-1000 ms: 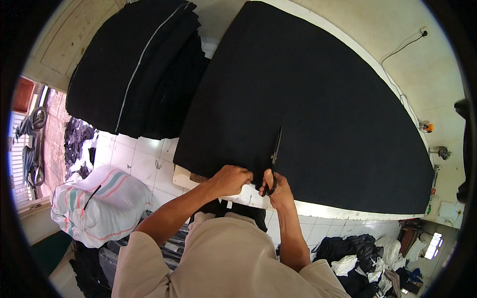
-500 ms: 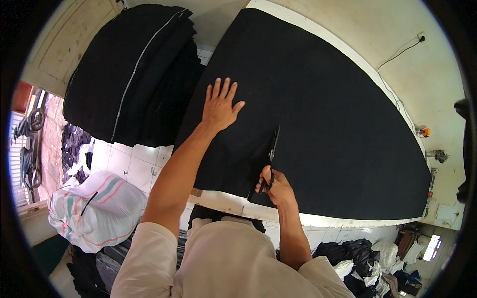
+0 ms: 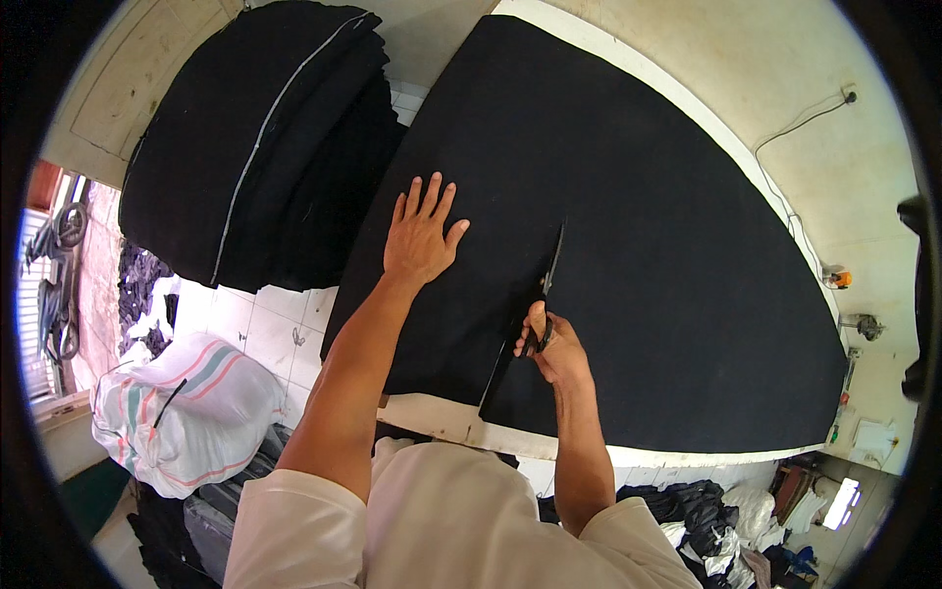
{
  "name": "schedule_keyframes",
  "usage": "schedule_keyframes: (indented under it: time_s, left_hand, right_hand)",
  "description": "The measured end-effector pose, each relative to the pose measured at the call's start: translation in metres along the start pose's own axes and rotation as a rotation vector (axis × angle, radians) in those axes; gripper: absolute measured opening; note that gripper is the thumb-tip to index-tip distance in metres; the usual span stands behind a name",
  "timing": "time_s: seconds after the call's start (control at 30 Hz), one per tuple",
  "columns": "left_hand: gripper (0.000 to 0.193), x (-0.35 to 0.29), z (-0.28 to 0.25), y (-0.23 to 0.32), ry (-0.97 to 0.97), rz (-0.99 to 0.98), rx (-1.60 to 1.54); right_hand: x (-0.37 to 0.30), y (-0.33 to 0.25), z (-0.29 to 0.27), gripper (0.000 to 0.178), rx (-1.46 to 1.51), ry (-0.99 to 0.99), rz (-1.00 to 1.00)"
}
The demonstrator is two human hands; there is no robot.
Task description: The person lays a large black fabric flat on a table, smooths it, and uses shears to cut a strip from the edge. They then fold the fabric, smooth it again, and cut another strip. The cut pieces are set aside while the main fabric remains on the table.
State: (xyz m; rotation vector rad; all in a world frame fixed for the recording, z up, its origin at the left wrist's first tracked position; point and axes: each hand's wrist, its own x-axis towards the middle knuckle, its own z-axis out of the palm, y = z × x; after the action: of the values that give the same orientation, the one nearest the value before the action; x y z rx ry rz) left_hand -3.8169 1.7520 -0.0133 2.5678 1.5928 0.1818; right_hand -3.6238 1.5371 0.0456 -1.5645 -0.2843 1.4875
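A large sheet of black fabric [image 3: 667, 245] covers the table. My left hand [image 3: 422, 236] lies flat on its left part, fingers spread, holding nothing. My right hand [image 3: 551, 342] grips the handles of a pair of dark scissors [image 3: 555, 257]. The blades point away from me, within the fabric near its middle. Behind the scissors a cut runs back to the near edge of the cloth. How far apart the blades are is hard to make out against the black.
A tall stack of folded black fabric [image 3: 265, 147] with a pale line on it stands at the left. Nearer lies a stuffed white sack [image 3: 186, 412] with coloured stripes. Dark and white bundles [image 3: 697, 520] lie at the lower right. The pale table edge [image 3: 442, 417] shows in front.
My right hand and the scissors have moved away from me, and the cut from the near edge is longer. My left hand appears slightly lower and further left, still flat.
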Motion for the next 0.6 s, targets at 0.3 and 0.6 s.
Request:
schedule_keyframes:
  time_s: [0.3, 0.6]
  left_hand:
    - [0.070, 0.002, -0.004, 0.002, -0.022, 0.008, 0.002]
    - [0.069, 0.004, -0.009, 0.002, -0.034, 0.020, 0.013]
  right_hand:
    - [0.032, -0.033, -0.007, 0.067, -0.023, -0.025, 0.011]
    - [0.062, -0.060, -0.011, 0.068, -0.066, 0.027, -0.022]
